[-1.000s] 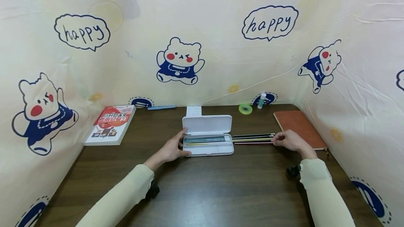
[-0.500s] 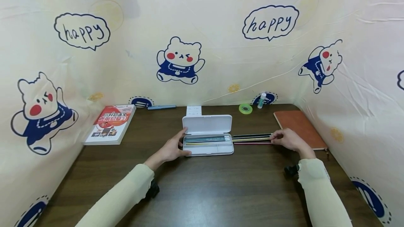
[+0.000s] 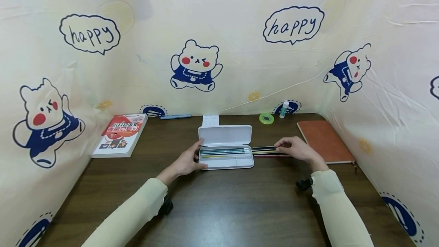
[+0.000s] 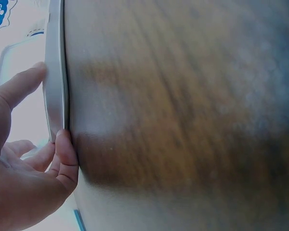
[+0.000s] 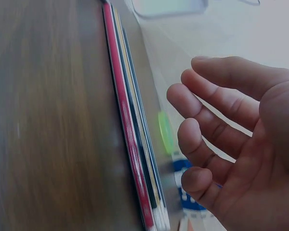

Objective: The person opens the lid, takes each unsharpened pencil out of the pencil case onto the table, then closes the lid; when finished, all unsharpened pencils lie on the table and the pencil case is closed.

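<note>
A white pencil case [image 3: 245,162] lies with its lid up in the middle of the table, several pencils [image 3: 224,151] in its long compartment. My left hand [image 3: 185,161] grips the case's left end, thumb at the near side and fingers at the far side. More pencils [image 5: 123,101], one of them dark red, lie side by side on the table just right of the case. Over these, my right hand [image 3: 297,149] hovers with fingers loosely bent. In the right wrist view, a gap shows between the fingertips and the pencils, and the hand holds nothing.
A brown notebook [image 3: 324,140] lies at the right, a white and red book [image 3: 118,136] at the left. Along the back are a blue pen [image 3: 175,117], a white card [image 3: 210,120], a green tape roll [image 3: 266,118] and a glue stick [image 3: 284,109].
My right hand has let go of the right ends of the loose pencils and moved left above them, towards the case. My left hand and the case stay put.
</note>
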`<action>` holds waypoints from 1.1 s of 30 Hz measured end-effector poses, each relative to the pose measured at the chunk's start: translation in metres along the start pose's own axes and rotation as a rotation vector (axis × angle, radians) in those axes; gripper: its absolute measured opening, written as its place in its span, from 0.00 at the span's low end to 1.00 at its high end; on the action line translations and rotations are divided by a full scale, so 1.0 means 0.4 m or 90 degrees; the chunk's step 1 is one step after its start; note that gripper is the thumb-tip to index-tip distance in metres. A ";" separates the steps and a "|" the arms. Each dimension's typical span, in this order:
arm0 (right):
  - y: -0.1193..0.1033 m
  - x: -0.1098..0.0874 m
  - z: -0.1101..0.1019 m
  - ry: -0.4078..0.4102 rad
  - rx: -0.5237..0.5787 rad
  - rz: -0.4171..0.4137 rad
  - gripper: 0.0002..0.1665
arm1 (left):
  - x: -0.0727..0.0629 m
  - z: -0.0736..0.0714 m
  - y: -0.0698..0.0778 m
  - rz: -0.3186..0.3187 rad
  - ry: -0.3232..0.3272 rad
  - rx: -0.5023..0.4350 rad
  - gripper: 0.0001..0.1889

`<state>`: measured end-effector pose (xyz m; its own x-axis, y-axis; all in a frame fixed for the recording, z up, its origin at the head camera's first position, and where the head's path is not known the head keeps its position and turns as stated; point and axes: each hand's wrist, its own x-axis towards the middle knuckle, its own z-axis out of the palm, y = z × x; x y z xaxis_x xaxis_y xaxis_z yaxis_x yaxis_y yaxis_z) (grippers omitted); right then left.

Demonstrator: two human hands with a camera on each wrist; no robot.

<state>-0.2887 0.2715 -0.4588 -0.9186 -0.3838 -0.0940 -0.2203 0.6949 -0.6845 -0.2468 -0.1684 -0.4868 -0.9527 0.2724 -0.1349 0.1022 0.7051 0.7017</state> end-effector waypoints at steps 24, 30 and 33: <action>-0.128 0.104 0.173 -0.053 -0.053 -0.160 0.09 | -0.001 0.002 0.001 -0.014 -0.002 -0.001 0.54; -0.143 0.117 0.200 -0.066 -0.109 -0.183 0.07 | 0.002 0.003 -0.002 -0.013 -0.001 0.003 0.53; -0.146 0.121 0.206 -0.071 -0.133 -0.171 0.07 | 0.005 0.003 -0.002 -0.010 -0.001 0.004 0.54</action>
<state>-0.2935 0.1623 -0.4829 -0.7798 -0.6258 -0.0175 -0.5219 0.6653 -0.5338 -0.2486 -0.1677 -0.4886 -0.9535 0.2629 -0.1470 0.0897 0.7135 0.6949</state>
